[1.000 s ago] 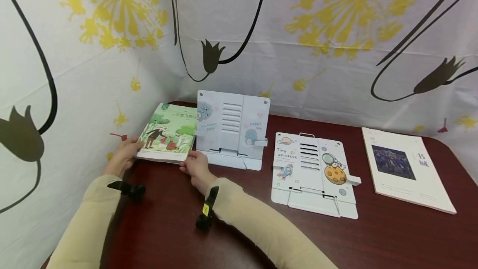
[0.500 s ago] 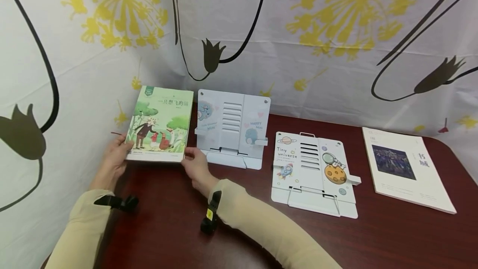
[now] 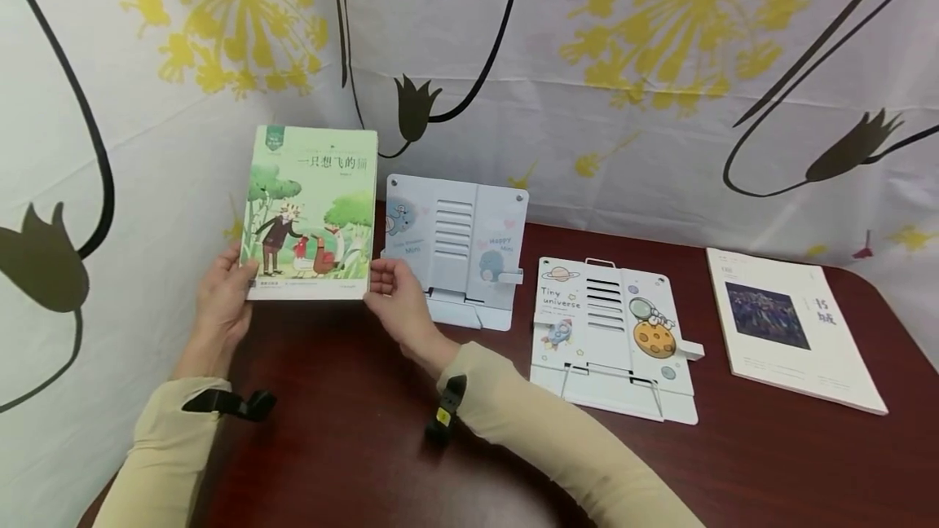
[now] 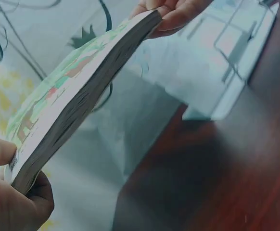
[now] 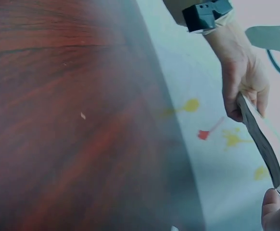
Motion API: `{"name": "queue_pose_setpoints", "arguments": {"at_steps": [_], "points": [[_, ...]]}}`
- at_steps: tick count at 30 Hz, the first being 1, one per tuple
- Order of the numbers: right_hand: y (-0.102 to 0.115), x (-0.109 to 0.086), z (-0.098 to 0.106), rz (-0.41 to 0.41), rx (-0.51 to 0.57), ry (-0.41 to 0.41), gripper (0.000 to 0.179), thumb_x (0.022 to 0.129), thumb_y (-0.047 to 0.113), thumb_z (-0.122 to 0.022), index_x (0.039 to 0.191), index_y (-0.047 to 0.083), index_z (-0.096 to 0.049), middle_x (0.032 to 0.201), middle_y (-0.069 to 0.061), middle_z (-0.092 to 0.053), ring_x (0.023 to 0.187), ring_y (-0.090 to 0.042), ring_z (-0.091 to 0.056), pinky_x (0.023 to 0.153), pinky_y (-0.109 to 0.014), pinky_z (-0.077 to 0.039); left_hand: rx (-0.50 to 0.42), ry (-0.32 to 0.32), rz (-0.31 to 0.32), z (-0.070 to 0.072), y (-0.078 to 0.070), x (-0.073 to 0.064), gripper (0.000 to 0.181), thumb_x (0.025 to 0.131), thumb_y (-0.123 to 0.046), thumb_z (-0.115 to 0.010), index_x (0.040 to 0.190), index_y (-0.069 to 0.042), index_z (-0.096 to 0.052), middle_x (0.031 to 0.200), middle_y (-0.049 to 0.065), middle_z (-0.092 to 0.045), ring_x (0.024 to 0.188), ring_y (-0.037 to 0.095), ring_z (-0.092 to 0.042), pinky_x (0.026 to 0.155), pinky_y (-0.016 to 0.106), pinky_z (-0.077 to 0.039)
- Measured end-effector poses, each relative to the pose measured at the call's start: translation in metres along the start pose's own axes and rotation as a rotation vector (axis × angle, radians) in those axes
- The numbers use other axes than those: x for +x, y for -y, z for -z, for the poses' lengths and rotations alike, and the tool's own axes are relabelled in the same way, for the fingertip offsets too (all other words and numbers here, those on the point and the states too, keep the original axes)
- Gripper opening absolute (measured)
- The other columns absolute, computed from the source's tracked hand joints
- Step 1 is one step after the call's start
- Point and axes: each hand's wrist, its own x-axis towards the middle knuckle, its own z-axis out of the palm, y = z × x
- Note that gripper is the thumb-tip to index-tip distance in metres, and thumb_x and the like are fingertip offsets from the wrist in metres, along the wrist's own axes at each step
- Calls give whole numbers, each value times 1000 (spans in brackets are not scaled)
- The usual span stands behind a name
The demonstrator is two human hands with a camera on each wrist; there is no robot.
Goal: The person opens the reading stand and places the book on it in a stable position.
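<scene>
A green illustrated paperback book (image 3: 311,214) is held up above the table at the left, its cover facing the head camera. My left hand (image 3: 223,300) pinches its lower left corner, thumb on the cover and fingers behind. At the lower right corner my right hand (image 3: 403,300) grips it the same way. In the left wrist view the bottom page edges of the book (image 4: 87,101) span between both hands, well clear of the tabletop. Just right of the book stands a white folding book stand (image 3: 455,247) with blue dinosaur pictures, partly behind my right hand.
A second white book stand (image 3: 616,332) printed "Tiny universe" lies at a low tilt right of centre. Farther right a white book (image 3: 800,328) lies flat on the dark red table (image 3: 352,446). A patterned cloth (image 3: 484,47) hangs behind and along the left side.
Both hands have lifted the green book off the table and tilted its cover up toward the head camera, shifting it slightly left. The stands and white book have stayed put.
</scene>
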Motion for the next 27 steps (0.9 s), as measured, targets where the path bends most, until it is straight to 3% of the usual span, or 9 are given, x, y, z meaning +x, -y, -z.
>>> {"name": "queue_pose_setpoints", "arguments": {"at_steps": [5,12,16,20,24,27], "points": [[18,-1,20,66,25,28,51,79,-14,-53,128,-7,-44,113,-22,-56,95,-18,-56,79,-22,-49,-49,-14,-26,-27,-5,-1,28,95,1,-48,120,-9,-43,108,-6,-59,97,2,-57,72,14,-50],[38,-1,58,100,-88,63,55,83,-12,-54,136,-7,-41,113,-22,-55,99,-22,-55,79,-20,-49,-50,-40,-62,-70,-6,-1,29,96,4,-42,121,-9,-45,117,0,-54,108,9,-51,75,14,-48],[48,0,80,105,-108,27,49,85,-11,-56,133,-6,-44,109,-19,-56,94,-18,-55,78,-20,-48,-35,9,-90,-92,-1,0,31,97,4,-40,125,-7,-42,120,1,-51,112,10,-49,77,15,-48],[55,2,102,120,-129,-41,43,84,-12,-57,126,-8,-47,104,-18,-57,89,-14,-54,75,-18,-48,17,80,-118,-111,3,4,31,96,4,-42,124,-8,-43,115,0,-53,104,10,-52,76,15,-49],[58,7,125,123,-181,-103,38,84,-12,-57,121,-9,-49,101,-18,-57,86,-13,-53,71,-16,-46,152,178,-137,-124,5,11,28,94,3,-50,118,-12,-47,106,-1,-55,93,8,-54,71,15,-48],[58,10,142,123,-237,-122,35,86,-10,-56,120,-8,-50,102,-18,-56,87,-14,-52,70,-16,-46,304,263,-154,-131,5,17,29,92,0,-55,119,-8,-47,100,-5,-56,90,7,-53,71,15,-46]]}}
